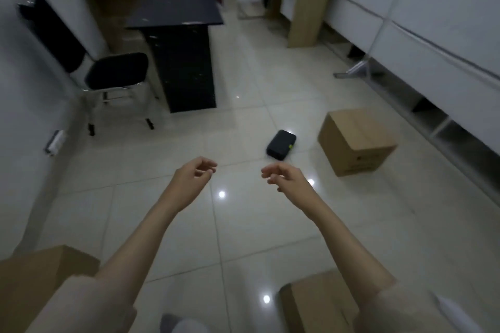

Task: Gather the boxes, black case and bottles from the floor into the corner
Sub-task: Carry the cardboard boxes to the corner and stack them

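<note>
A black case [281, 144] with a small green tab lies on the tiled floor ahead of me. To its right stands a closed cardboard box [355, 140]. Two more cardboard boxes sit close to me, one at the lower left [40, 276] and one at the lower right [316, 303], both partly behind my arms. My left hand [196, 171] and my right hand [282, 174] are stretched out in front, fingers loosely curled and apart, holding nothing. My right hand is just short of the case. No bottles are in sight.
A black desk [178, 43] and a black chair [94, 62] stand at the left. A wooden desk [303, 5] is against the right wall, with low shelving [438, 121] along it. A rolled object [55, 142] lies by the left wall.
</note>
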A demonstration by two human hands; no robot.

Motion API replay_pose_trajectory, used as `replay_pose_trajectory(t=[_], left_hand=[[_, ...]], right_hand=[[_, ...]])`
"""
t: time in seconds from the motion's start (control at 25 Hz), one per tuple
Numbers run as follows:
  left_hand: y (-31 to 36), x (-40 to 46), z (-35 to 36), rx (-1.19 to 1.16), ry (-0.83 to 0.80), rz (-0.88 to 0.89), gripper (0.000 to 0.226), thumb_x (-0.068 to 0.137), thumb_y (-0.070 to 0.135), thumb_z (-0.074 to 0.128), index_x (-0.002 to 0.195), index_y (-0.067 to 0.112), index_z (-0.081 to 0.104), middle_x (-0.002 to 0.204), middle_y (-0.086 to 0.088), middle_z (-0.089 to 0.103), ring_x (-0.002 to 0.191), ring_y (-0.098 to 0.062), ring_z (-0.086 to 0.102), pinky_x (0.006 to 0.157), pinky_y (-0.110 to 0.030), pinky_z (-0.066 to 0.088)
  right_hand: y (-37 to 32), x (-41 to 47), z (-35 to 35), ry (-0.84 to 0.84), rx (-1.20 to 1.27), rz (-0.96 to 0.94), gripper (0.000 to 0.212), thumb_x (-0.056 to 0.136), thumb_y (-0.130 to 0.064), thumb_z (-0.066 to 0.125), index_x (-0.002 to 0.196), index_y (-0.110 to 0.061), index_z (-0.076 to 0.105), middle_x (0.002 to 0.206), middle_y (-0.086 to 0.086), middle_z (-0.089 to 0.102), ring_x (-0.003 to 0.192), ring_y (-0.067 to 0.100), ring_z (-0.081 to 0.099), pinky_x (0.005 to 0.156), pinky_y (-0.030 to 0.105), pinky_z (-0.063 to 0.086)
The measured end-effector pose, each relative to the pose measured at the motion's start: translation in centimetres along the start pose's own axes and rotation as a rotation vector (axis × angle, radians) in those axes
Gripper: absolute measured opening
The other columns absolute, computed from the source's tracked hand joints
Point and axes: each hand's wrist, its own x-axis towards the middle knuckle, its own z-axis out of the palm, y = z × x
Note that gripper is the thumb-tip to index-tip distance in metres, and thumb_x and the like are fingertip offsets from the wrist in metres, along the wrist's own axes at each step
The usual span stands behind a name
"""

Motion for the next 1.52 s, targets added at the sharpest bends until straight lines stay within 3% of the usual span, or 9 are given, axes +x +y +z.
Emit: replay_pose_trajectory(t=[0.28, 0.6, 0.8, 0.92, 1.08, 1.16, 1.28, 1.4, 1.52], left_hand=[[6.6, -6.6, 15.3, 0.008, -0.288, 0.092, 0.015, 0.09, 0.016, 0.051, 0.097, 0.025, 0.061, 0.096, 0.006, 0.067, 0.091, -0.01, 0.06, 0.072, -0.017, 0.043], [7.3, -10.5, 26.7, 0.091, -0.536, 0.062, 0.016, 0.09, 0.016, 0.05, 0.096, 0.025, 0.061, 0.096, 0.005, 0.067, 0.092, -0.014, 0.06, 0.069, -0.018, 0.042], [2.8, -10.9, 36.6, 0.192, -0.7, 0.065, 0.016, 0.09, 0.011, 0.051, 0.098, 0.022, 0.059, 0.095, 0.002, 0.065, 0.093, -0.016, 0.059, 0.07, -0.014, 0.041], [-1.9, -9.7, 44.2, 0.228, -0.722, 0.083, 0.021, 0.089, 0.01, 0.053, 0.109, 0.016, 0.058, 0.107, -0.002, 0.063, 0.1, -0.018, 0.057, 0.078, -0.023, 0.043], [-10.2, -7.7, 53.6, 0.412, -0.744, 0.052, 0.048, 0.085, 0.016, 0.06, 0.129, 0.005, 0.047, 0.132, -0.015, 0.052, 0.122, -0.031, 0.047, 0.102, -0.041, 0.039], [-14.0, -6.5, 57.0, 0.555, -0.704, 0.031, 0.065, 0.079, 0.021, 0.068, 0.133, 0.0, 0.04, 0.136, -0.024, 0.046, 0.127, -0.041, 0.041, 0.105, -0.046, 0.036], [-19.2, -4.3, 59.5, 0.677, -0.635, -0.031, 0.093, 0.069, 0.033, 0.078, 0.139, -0.002, 0.028, 0.144, -0.025, 0.036, 0.135, -0.04, 0.032, 0.108, -0.049, 0.029], [-23.0, -2.7, 60.7, 0.622, -0.705, -0.114, 0.096, 0.06, 0.043, 0.081, 0.133, -0.001, 0.038, 0.135, -0.022, 0.049, 0.125, -0.039, 0.047, 0.103, -0.051, 0.039], [-24.3, -2.9, 61.3, 0.576, -0.667, -0.125, 0.088, 0.056, 0.047, 0.081, 0.124, 0.003, 0.047, 0.126, -0.018, 0.056, 0.116, -0.038, 0.054, 0.097, -0.053, 0.044]], right_hand=[[10.0, -17.3, -12.2, 0.34, 0.112, 0.241, 0.025, 0.093, -0.002, 0.043, 0.108, -0.006, 0.062, 0.109, 0.01, 0.066, 0.094, 0.016, 0.059, 0.072, 0.02, 0.044], [20.2, -29.2, -14.2, 0.661, 0.236, 0.525, 0.029, 0.088, 0.0, 0.045, 0.108, -0.01, 0.063, 0.111, 0.001, 0.062, 0.093, 0.015, 0.054, 0.081, 0.026, 0.041], [31.0, -32.2, -10.8, 0.892, 0.305, 0.768, 0.028, 0.088, -0.002, 0.052, 0.116, -0.006, 0.058, 0.122, 0.01, 0.054, 0.118, 0.024, 0.051, 0.099, 0.031, 0.04], [38.7, -31.7, -7.8, 0.958, 0.284, 0.901, 0.039, 0.087, -0.005, 0.056, 0.125, -0.009, 0.05, 0.133, 0.013, 0.043, 0.123, 0.027, 0.044, 0.104, 0.034, 0.038], [48.3, -29.7, -3.2, 0.955, 0.185, 1.06, 0.065, 0.087, -0.021, 0.061, 0.142, -0.016, 0.027, 0.151, 0.008, 0.023, 0.137, 0.027, 0.031, 0.107, 0.038, 0.034], [52.3, -28.6, -1.5, 0.96, 0.116, 1.156, 0.082, 0.085, -0.03, 0.063, 0.147, -0.013, 0.012, 0.156, 0.012, 0.011, 0.144, 0.028, 0.017, 0.112, 0.041, 0.029], [56.8, -27.7, 0.4, 0.995, 0.21, 1.287, 0.096, 0.083, -0.033, 0.066, 0.149, -0.015, -0.002, 0.158, 0.014, -0.004, 0.146, 0.033, 0.004, 0.116, 0.051, 0.018], [59.3, -27.6, 1.4, 1.035, 0.209, 1.292, 0.094, 0.079, -0.032, 0.071, 0.148, -0.025, 0.008, 0.156, 0.012, -0.002, 0.138, 0.039, 0.015, 0.109, 0.056, 0.028], [59.9, -27.6, 1.7, 1.107, 0.182, 1.242, 0.088, 0.074, -0.026, 0.076, 0.144, -0.027, 0.022, 0.151, 0.011, 0.01, 0.129, 0.039, 0.027, 0.102, 0.05, 0.034]])
